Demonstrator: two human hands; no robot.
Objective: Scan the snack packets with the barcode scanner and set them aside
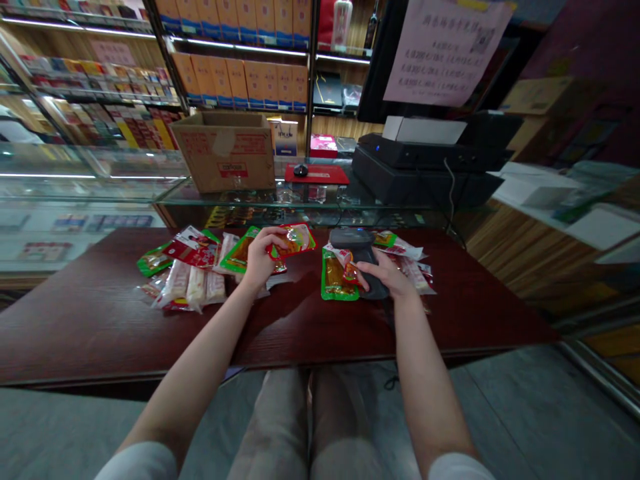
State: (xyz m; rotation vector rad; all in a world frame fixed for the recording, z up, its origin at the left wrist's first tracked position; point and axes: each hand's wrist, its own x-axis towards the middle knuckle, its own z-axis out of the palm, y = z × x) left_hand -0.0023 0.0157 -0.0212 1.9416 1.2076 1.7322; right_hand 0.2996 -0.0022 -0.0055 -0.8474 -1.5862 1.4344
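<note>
My left hand [263,252] grips a red-edged snack packet [299,240] above the dark wooden table [295,320]. Below and left of that hand lies a heap of packaged snacks, among them a green-edged packet [239,255], a red and white packet [191,245] and white wrapped sticks [193,283]. A black barcode scanner [356,238] is in my right hand [393,273], its fingers wrapped around the handle. Under the scanner rests another green-edged packet [336,280], and more packets [417,273] lie right of it, partly hidden by my hand.
Behind the table, a glass counter [195,193] bears an open cardboard box [227,153], a mouse [301,171] on a red mat [325,175], and a black cash drawer [420,180]. A monitor with a paper notice [440,53] stands above. Stocked shelves line the back.
</note>
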